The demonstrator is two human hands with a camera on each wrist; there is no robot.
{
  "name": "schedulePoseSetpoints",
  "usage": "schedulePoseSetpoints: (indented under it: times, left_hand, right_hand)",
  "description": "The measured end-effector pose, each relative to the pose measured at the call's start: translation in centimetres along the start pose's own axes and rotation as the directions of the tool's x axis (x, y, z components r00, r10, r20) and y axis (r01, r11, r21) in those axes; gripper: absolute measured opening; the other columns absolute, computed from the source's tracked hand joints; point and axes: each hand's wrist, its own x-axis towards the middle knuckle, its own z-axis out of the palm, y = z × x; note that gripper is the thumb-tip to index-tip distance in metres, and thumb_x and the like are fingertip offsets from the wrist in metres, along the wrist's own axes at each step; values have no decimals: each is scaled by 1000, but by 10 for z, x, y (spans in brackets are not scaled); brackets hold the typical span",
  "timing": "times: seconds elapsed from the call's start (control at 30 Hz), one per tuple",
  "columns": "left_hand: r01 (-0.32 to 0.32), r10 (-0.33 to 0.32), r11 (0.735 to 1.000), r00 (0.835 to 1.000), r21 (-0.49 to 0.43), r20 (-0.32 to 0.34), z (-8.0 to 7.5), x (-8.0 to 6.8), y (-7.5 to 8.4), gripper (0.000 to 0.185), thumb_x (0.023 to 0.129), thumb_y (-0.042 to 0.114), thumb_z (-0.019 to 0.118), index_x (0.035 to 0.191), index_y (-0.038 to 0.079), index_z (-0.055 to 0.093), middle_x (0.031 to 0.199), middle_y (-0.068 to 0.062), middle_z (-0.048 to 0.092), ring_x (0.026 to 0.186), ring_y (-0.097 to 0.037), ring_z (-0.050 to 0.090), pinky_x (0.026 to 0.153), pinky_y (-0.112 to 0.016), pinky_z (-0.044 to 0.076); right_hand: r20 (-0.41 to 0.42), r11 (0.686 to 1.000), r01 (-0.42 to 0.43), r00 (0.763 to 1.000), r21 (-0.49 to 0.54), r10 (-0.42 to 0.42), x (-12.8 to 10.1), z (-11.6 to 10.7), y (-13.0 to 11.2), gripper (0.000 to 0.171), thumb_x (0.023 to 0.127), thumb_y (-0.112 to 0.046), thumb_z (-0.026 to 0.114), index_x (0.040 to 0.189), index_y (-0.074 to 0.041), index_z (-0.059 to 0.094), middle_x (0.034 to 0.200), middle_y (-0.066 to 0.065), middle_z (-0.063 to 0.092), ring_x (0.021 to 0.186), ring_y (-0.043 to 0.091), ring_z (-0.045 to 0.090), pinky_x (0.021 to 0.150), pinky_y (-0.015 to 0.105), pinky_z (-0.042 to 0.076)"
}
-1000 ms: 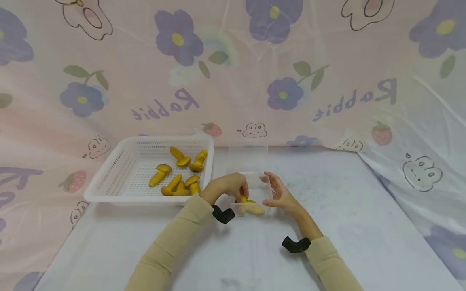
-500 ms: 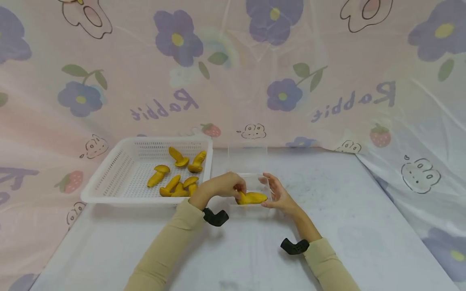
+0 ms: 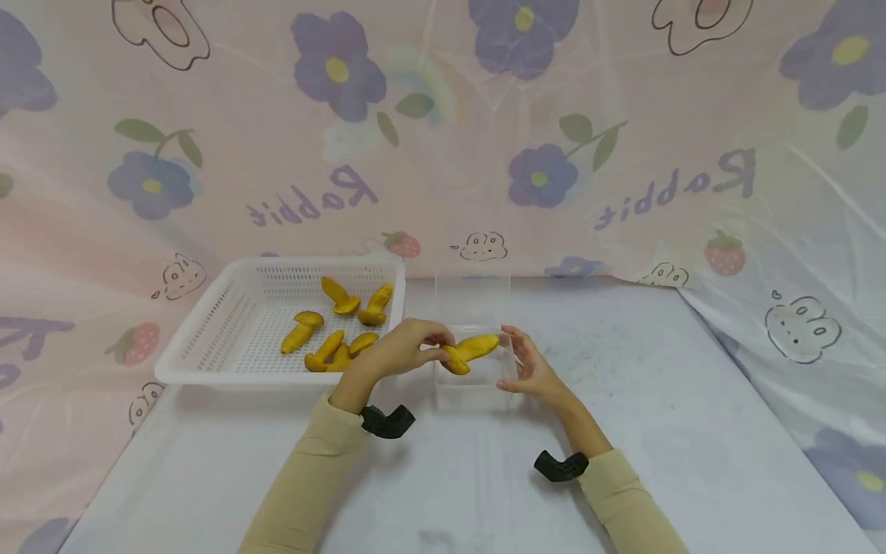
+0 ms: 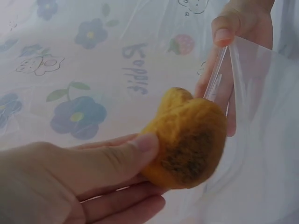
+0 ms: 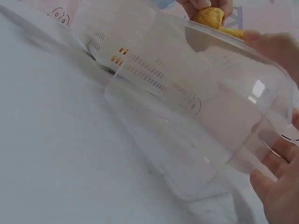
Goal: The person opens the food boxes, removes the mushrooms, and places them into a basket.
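Note:
In the head view my left hand (image 3: 404, 350) pinches a yellow mushroom (image 3: 476, 348) by its cap between thumb and fingers. The mushroom is at the top of a clear plastic box (image 3: 465, 398), its stem pointing right. A dark rough patch shows on the mushroom cap (image 4: 189, 156) in the left wrist view. My right hand (image 3: 536, 377) holds the box's right side, thumb at the front and fingers behind. The right wrist view shows the see-through box wall (image 5: 163, 140) with no mushroom behind its lower part.
A white perforated basket (image 3: 194, 362) stands to the left, with several yellow mushrooms (image 3: 302, 332) in it. The box's clear lid (image 3: 473, 296) stands raised at its back. A patterned cloth (image 3: 443, 154) hangs behind the white table (image 3: 657, 431).
My left hand has raised the mushroom from low inside the box to its top, drawing back leftward and turning the stem upward. My right hand has stayed on the box's side.

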Motion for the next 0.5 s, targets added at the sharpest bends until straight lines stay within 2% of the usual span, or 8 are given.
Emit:
schedulePoseSetpoints:
  times: [0.2, 0.3, 0.5]
  left_hand:
    - [-34, 26, 997, 991, -67, -128, 1, -15, -8, 19, 92, 14, 64, 108, 4, 66, 109, -10, 71, 104, -23, 68, 97, -36, 56]
    - [-32, 17, 995, 986, -92, -164, -2, -22, -11, 20, 92, 16, 64, 109, 6, 66, 110, -9, 71, 103, -22, 69, 96, -36, 56]
    - [-23, -7, 991, 977, -135, -213, -9, -35, -11, 21, 91, 15, 66, 108, 4, 66, 106, -10, 72, 98, -22, 70, 92, -36, 58]
  right_hand:
    - [22, 999, 26, 999, 25, -27, 0, 0, 2, 99, 78, -12, 80, 150, 1, 13, 157, 31, 16, 149, 47, -8, 114, 74, 0]
    - [18, 1000, 25, 1000, 17, -25, 0, 1, 3, 99, 77, -12, 80, 149, 2, 13, 155, 31, 19, 149, 47, -5, 114, 73, 1]
    - [10, 1000, 9, 1000, 20, -9, 1, 0, 1, 102, 76, -12, 80, 150, 2, 11, 158, 30, 14, 150, 45, -9, 115, 72, -1]
